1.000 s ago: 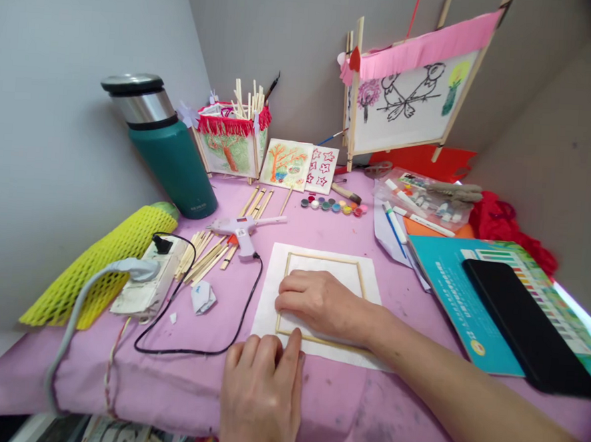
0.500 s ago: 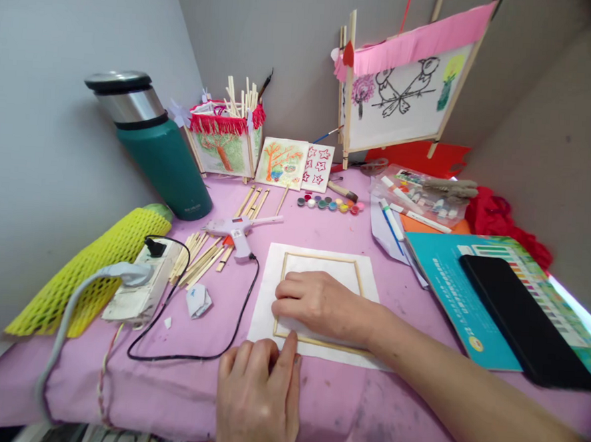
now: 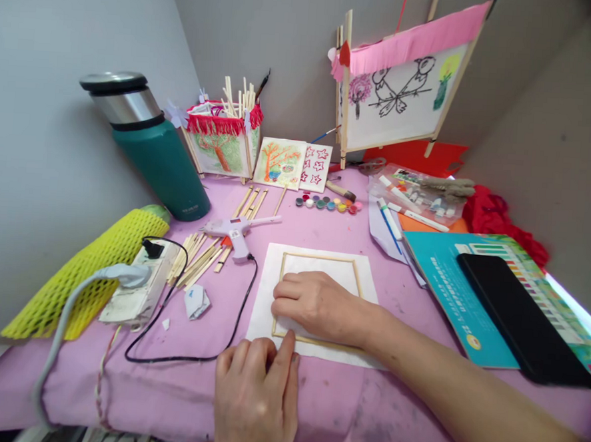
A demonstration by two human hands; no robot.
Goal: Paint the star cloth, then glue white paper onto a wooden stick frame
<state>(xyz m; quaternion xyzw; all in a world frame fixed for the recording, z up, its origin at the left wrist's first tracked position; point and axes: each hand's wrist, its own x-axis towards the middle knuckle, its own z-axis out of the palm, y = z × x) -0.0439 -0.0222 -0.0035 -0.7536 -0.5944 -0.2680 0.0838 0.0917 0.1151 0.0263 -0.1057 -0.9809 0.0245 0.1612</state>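
Note:
A rectangular frame of thin wooden sticks (image 3: pixel 323 257) lies flat on a sheet of white paper (image 3: pixel 262 292). My right hand (image 3: pixel 323 307) rests over the frame, its bent fingers closed together against the left-hand stick and hiding part of it. Below it, my left hand (image 3: pixel 259 395) presses an index fingertip onto the near stick by the lower-left corner. The other left fingers are curled, with the thumb close beside the index. My right forearm covers the frame's near-right corner.
Left of the paper are a glue gun (image 3: pixel 235 232) with its black cord, loose wooden sticks (image 3: pixel 200 268), a power strip (image 3: pixel 138 291) and a teal bottle (image 3: pixel 154 159). A black phone (image 3: pixel 520 315) lies on a blue book (image 3: pixel 451 290) at right. Paint pots (image 3: pixel 329 204) sit behind.
Both hands stay in nearly the same place on the frame. The whole view has shifted very slightly; nothing else has visibly moved.

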